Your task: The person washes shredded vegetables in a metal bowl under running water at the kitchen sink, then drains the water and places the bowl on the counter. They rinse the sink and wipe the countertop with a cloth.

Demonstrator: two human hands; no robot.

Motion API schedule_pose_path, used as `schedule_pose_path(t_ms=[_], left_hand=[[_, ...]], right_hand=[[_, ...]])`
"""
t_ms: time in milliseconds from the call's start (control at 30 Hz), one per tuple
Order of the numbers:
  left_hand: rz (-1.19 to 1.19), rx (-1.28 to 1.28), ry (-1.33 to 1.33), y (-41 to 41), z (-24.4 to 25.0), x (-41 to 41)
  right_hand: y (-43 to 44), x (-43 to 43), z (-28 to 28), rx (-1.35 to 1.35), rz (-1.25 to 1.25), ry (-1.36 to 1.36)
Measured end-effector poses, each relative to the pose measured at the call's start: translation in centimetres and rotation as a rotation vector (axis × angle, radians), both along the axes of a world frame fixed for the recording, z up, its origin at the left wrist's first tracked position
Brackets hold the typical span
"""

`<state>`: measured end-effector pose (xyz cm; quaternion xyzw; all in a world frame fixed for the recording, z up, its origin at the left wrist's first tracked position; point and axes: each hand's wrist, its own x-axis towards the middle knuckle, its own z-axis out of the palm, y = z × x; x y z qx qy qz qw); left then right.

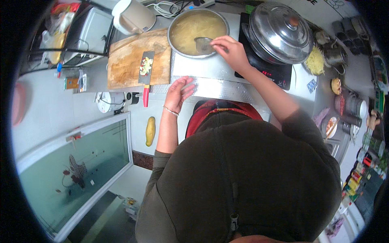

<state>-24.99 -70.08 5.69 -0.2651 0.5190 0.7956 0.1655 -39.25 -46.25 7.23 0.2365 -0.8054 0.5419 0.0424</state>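
My right hand holds the edge of a small round scoop or bowl over the near right side of a metal basin. Yellowish liquid with pale strands fills the basin. Whether the scoop has a handle is hidden by my fingers. My left hand hovers before the counter edge, empty, its fingers apart. Left of it, a red-handled kitchen knife rests on a wooden cutting board. Chopped pale green and red pieces lie on the blade, and its handle juts past the board.
A lidded steel pot sits on a lit induction cooker at right. Pale shreds fill a dish beyond. An electric kettle and cables stand behind the board. A yellow-green oblong vegetable lies lower left.
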Motion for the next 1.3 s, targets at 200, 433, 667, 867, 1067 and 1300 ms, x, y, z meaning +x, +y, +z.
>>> schedule_pose_path(t_ms=[200,433,667,867,1067,1300], left_hand=[[-0.150,-0.024,0.002,-4.7,-0.6,-6.7],[-0.156,-0.024,-0.027,-6.4,-3.1,-11.9],[-0.214,0.038,-0.050,-6.1,-3.7,-13.4],[-0.138,0.149,-0.105,-5.8,-5.4,-14.6],[-0.161,0.182,-0.059,-6.1,-6.3,-14.4],[-0.206,0.171,-0.058,-6.2,-6.3,-14.1]], right_hand=[[0.4,2.0,0.5,0.188,-0.073,0.286],[0.0,4.1,0.8,0.269,-0.224,0.317],[-1.3,4.5,0.7,0.194,-0.384,0.296],[-4.2,0.7,-2.4,-0.691,-0.384,-0.619],[-3.3,0.8,-5.9,-0.727,-0.497,-0.729],[-2.4,0.1,-6.0,-0.561,-0.496,-0.724]])
